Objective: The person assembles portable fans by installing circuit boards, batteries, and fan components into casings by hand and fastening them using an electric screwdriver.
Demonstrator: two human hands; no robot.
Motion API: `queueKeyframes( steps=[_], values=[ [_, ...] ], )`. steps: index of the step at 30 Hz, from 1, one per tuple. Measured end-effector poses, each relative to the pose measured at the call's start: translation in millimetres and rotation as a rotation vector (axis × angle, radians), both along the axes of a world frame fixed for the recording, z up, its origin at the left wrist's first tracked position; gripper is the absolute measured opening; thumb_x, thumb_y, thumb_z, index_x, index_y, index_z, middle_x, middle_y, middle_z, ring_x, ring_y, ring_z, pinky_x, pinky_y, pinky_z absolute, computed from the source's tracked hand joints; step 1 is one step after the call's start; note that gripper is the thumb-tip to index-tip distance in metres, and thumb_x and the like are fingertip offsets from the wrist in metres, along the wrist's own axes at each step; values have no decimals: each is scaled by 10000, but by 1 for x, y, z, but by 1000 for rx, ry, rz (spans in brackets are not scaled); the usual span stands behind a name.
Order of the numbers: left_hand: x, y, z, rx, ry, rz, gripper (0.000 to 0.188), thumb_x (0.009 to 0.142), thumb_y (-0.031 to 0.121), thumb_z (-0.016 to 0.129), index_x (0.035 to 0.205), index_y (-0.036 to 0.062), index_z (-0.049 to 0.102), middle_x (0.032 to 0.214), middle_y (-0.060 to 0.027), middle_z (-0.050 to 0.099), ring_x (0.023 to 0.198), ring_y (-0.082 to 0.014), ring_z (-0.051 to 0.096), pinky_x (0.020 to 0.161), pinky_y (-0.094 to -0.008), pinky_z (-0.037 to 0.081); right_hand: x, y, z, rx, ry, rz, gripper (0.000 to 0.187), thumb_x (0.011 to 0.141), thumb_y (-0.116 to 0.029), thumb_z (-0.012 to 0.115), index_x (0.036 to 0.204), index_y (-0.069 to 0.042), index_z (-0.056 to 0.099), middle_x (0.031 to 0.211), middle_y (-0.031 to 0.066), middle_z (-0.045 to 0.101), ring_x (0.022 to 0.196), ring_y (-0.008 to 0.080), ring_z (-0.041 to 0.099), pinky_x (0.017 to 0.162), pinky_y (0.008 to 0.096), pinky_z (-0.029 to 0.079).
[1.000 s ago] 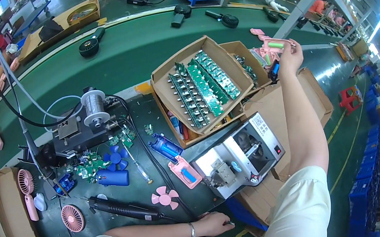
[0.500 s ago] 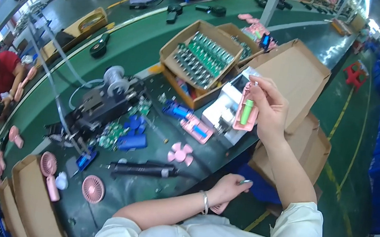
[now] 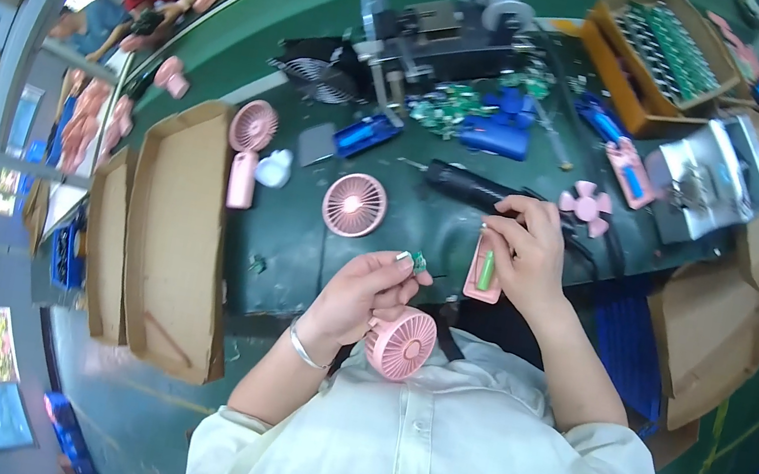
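My left hand (image 3: 356, 299) is closed, with a small green circuit board (image 3: 419, 262) pinched between thumb and finger. A pink round fan head (image 3: 403, 345) with a slotted grille hangs below the same hand, tucked in its lower fingers. To the right, my right hand (image 3: 529, 262) grips a pink handle shell (image 3: 481, 293) by its upper end. Inside the shell lies a green cylindrical battery (image 3: 486, 270). Both hands are close together over the front edge of the bench. Whether wires link the board to the fan head or battery is too small to tell.
On the green bench lie a pink grille (image 3: 355, 205), a pink fan blade (image 3: 586, 207), a black electric screwdriver (image 3: 469, 187) and blue casings (image 3: 496, 137). A soldering machine (image 3: 445, 40) stands behind. Cardboard trays (image 3: 180, 243) flank the left; a box of circuit boards (image 3: 660, 58) sits back right.
My view has swung left. My right hand has brought the shell with its battery down toward my left hand, which has come up holding the fan head and circuit board.
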State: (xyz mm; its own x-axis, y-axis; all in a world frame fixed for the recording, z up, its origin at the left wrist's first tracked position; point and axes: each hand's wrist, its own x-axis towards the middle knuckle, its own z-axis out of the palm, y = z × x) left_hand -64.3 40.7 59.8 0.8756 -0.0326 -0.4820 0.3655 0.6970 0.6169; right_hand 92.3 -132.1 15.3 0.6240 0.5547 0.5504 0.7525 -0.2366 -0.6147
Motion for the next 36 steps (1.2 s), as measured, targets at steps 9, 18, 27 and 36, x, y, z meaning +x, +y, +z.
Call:
queueKeyframes(
  steps=[9,18,27,36],
  values=[
    [-11,24,-20,-88,99,218,349,1006,303,431,842,21,556,664,3,480,441,-32,272,397,-195,253,-27,55,-7,7,461,333,81,794,-38,670,839,-3,613,730,109,608,653,270,614,583,342,480],
    [14,25,-45,-389,86,144,326,998,348,455,811,93,535,643,43,423,453,-30,277,416,-191,269,-32,61,-18,92,302,190,109,757,-50,711,825,-2,640,768,118,617,671,273,615,584,345,489],
    [14,22,-47,-575,37,129,330,1002,348,437,809,89,506,640,47,383,482,-34,283,458,-201,290,-35,64,-24,210,242,163,85,767,-25,684,849,-17,665,825,121,650,751,286,654,658,347,535],
    [16,15,-35,-189,40,143,174,990,221,469,993,53,516,775,-10,487,580,-54,371,487,-205,346,-41,61,-19,240,329,171,95,760,43,676,846,15,647,788,118,625,658,190,636,540,265,491]
  ],
)
